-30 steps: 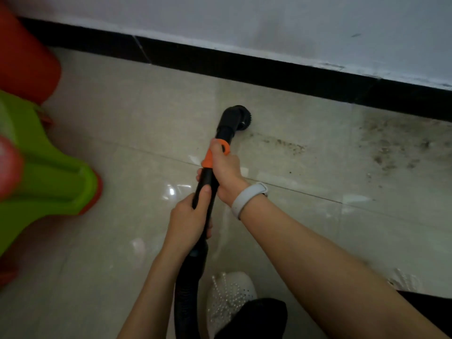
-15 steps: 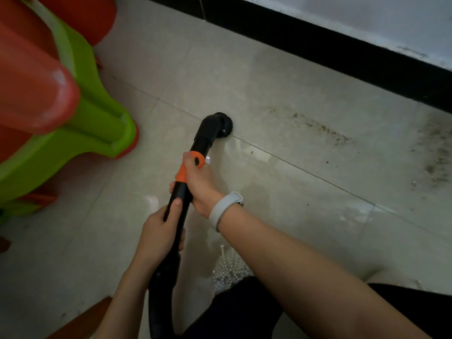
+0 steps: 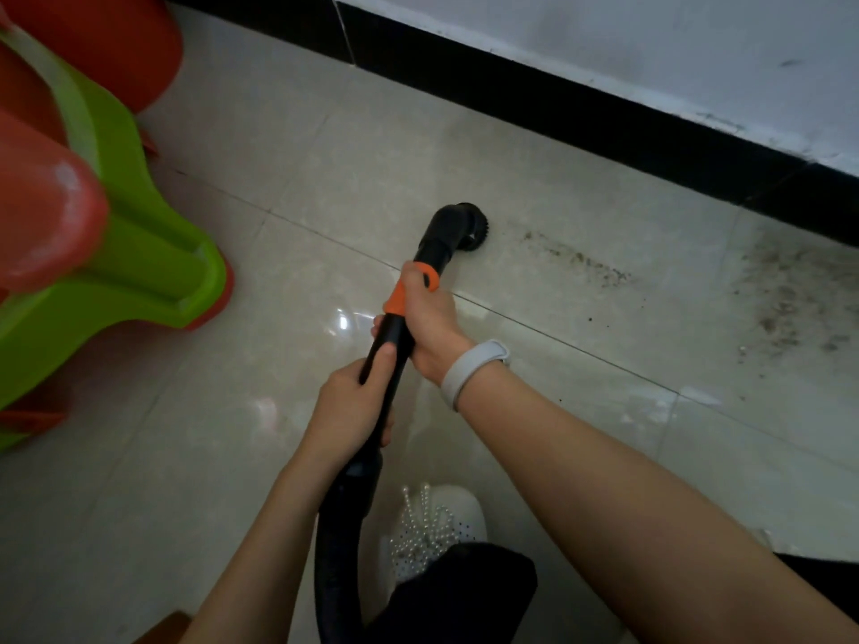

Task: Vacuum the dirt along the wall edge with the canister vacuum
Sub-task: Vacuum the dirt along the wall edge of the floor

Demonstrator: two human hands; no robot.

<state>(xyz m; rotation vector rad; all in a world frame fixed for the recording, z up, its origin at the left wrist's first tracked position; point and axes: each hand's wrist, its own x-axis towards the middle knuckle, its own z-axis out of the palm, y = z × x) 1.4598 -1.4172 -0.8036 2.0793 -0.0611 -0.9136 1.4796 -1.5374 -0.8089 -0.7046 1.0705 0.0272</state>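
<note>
A black vacuum wand [image 3: 393, 339] with an orange collar ends in a round brush nozzle [image 3: 465, 227] set down on the pale tiled floor. My right hand [image 3: 430, 318] grips the wand at the orange collar. Lower down, my left hand [image 3: 351, 404] grips the black tube where the hose [image 3: 334, 541] begins. A thin line of dark dirt [image 3: 578, 260] runs right from the nozzle, and a wider dirty patch [image 3: 799, 299] lies beside the black baseboard [image 3: 558, 118]. The canister is out of view.
Green and red plastic stools [image 3: 116, 225] are stacked at the left, close to the wand. A white wall [image 3: 650, 48] rises above the baseboard. My white beaded shoe [image 3: 432, 527] stands just under my hands.
The nozzle was drawn back from the dirt line toward me, then pushed forward again to the line's left end. The view swung left and back. Both hands kept their grip.
</note>
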